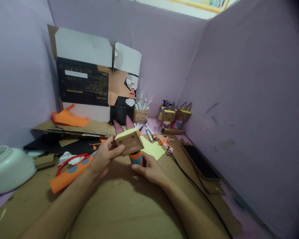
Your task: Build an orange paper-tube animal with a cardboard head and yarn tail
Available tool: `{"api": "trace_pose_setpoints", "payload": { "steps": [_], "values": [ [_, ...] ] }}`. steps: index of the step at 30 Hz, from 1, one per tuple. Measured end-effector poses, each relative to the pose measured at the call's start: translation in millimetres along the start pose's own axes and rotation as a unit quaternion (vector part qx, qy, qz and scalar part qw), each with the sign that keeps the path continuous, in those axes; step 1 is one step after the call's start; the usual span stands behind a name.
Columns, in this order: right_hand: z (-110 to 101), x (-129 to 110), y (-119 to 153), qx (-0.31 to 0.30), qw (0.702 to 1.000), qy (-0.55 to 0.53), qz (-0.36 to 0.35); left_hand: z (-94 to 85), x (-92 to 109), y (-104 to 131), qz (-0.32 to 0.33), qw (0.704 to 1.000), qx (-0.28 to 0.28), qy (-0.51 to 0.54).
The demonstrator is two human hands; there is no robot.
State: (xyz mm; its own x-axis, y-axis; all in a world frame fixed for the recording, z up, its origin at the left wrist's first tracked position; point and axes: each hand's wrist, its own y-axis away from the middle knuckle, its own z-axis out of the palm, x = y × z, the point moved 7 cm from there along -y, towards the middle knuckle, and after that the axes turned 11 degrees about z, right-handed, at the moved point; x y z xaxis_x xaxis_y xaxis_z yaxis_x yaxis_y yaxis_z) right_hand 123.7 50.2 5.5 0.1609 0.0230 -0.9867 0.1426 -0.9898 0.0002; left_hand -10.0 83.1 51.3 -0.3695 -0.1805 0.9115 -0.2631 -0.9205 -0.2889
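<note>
Between my hands is a cardboard animal figure (128, 142) with a box-shaped head, drawn eyes, a yellow top and two pointed purple ears. My left hand (108, 154) grips the side of the head, thumb on its front. Lower down, my right hand (149, 167) is wrapped round the short orange body with a blue patch. The figure's head leans a little to one side above the table. By my left forearm lies an orange paper roll (72, 174) with blue dots, next to red-handled scissors (62, 166) that are partly covered.
A white ceramic pot (12, 169) stands at the left. Flattened cardboard (84, 83) leans on the back wall. A basket of markers (141, 115), two similar figures (168, 116), a patterned glue gun (163, 141) with a black cord, yellow paper (153, 149) and a phone (200, 161) lie beyond.
</note>
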Motion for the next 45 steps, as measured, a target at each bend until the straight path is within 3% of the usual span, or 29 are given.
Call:
{"api": "trace_pose_setpoints", "payload": {
  "steps": [4, 10, 23, 29, 36, 45],
  "values": [
    [8, 3, 4, -0.053, 0.99, -0.104, 0.075, -2.6, -4, 0, -0.03, 0.998, 0.008, 0.062],
    [17, 8, 6, -0.075, 0.97, -0.187, 0.139, -6.1, -6, -1, -0.03, 0.999, 0.019, 0.039],
    [15, 14, 0, -0.03, 0.981, -0.142, 0.129, 2.1, 6, 10, 0.028, 0.989, -0.009, -0.145],
    [16, 10, 0, -0.037, 0.982, -0.143, 0.115, 5.9, 10, 10, 0.034, 0.986, -0.02, -0.161],
    [11, 13, -2, 0.002, 0.991, -0.111, 0.076, 18.5, 14, 12, 0.042, 0.985, -0.05, -0.158],
    [8, 13, -2, 0.016, 0.992, -0.101, 0.076, 22.3, 20, 11, 0.031, 0.985, -0.041, -0.163]
  ]
}}
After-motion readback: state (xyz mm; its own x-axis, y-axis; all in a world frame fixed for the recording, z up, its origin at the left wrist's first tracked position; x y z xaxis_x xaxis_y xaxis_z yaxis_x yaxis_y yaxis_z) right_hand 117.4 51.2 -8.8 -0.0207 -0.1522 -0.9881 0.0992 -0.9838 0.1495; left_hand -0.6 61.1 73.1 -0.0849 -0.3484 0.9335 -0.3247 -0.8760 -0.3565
